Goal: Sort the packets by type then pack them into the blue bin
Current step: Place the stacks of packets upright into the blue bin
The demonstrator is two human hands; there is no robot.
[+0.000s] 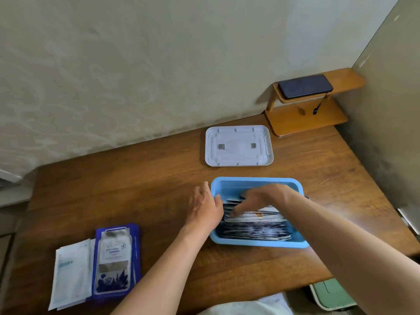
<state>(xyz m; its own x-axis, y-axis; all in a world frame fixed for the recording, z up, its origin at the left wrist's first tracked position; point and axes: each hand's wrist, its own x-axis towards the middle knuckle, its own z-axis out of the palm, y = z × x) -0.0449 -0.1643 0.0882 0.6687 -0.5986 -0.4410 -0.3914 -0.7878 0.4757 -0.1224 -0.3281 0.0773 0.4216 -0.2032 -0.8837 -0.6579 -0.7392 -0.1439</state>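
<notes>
On the table (136,189), the bin (256,244) sits right of centre, with packets (254,230) stacked inside it. The lid (238,145) lies behind the bin, near the wall (136,76). A small shelf (306,119) stands in the far right corner, a phone (305,85) on its upper tier. Two piles of packets (95,262) lie side by side at the near left, well apart from the bin.
</notes>
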